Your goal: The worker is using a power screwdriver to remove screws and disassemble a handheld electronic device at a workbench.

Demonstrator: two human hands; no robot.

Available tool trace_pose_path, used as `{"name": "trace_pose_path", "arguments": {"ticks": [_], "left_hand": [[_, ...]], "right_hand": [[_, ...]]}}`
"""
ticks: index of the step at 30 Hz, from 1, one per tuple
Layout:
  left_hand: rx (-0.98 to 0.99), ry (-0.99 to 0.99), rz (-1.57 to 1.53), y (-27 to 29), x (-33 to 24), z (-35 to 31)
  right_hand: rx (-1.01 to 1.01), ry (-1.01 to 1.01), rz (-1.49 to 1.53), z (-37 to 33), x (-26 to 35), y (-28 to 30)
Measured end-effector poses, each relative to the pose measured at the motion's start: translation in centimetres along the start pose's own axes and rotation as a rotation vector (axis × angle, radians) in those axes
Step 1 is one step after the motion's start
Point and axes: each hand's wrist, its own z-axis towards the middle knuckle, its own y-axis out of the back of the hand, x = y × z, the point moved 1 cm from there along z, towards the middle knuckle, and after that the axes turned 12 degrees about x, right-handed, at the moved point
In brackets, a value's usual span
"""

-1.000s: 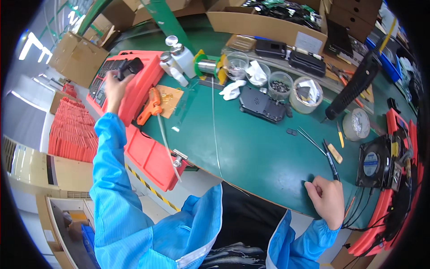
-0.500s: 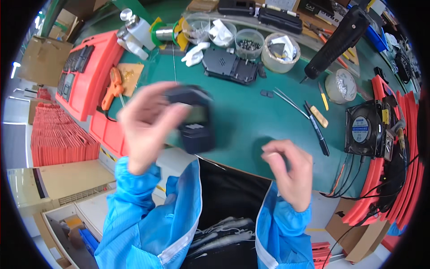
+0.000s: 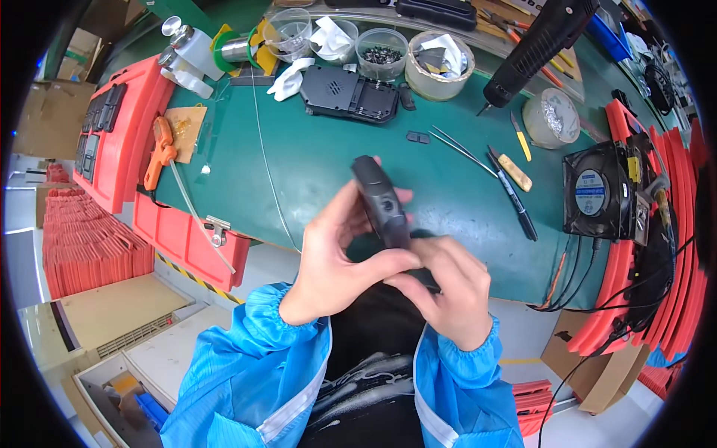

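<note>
A black handheld electronic device (image 3: 382, 205) is tilted edge-on above the near part of the bench, its narrow side facing up. My left hand (image 3: 328, 257) is wrapped round it, thumb along the near end and fingertips showing past the far side. My right hand (image 3: 454, 290) closes on the device's near end, its thumb and fingers meeting beside my left thumb. Whether a small part lies between the right fingertips is hidden. Farther back on the green bench rests a black housing (image 3: 351, 93) with a speaker grille, and a small dark piece (image 3: 418, 137) lies near it.
Tweezers (image 3: 463, 149), a black marker (image 3: 514, 196) and a knife (image 3: 520, 137) lie to the right, beside a fan (image 3: 592, 192). An electric screwdriver (image 3: 523, 67) hangs above. Tubs of screws (image 3: 382, 56) stand at the back; an orange glue gun (image 3: 159, 153) lies left.
The device has moved right and turned from showing its small screen to edge-on. My right hand has come in from the right and now grips its near end with the left.
</note>
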Motion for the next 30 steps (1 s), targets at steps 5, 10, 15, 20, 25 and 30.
{"name": "trace_pose_path", "arguments": {"ticks": [5, 10, 15, 20, 25, 30], "left_hand": [[-0.084, 0.042, -0.032, 0.9, -0.2, 0.3], [-0.049, 0.107, -0.333, 1.6, 0.0, 1.1], [0.100, 0.051, -0.295, 1.7, 1.1, -0.2], [0.140, 0.042, -0.270, 2.0, 2.0, -0.4], [0.173, 0.028, -0.237, 1.7, 2.3, 0.1], [0.154, 0.021, -0.243, 1.4, 2.1, 0.0]], "right_hand": [[0.372, -0.066, 0.236, -1.0, 0.0, 1.6], [0.720, -0.093, -0.082, -5.2, -2.8, -2.2], [0.192, -0.510, 0.051, -7.4, -12.0, -6.2], [0.150, -0.425, -0.086, -1.6, -12.2, -5.1], [0.116, -0.397, -0.188, -1.0, -11.7, -5.3], [0.084, -0.403, -0.284, -0.6, -11.0, -6.1]]}}
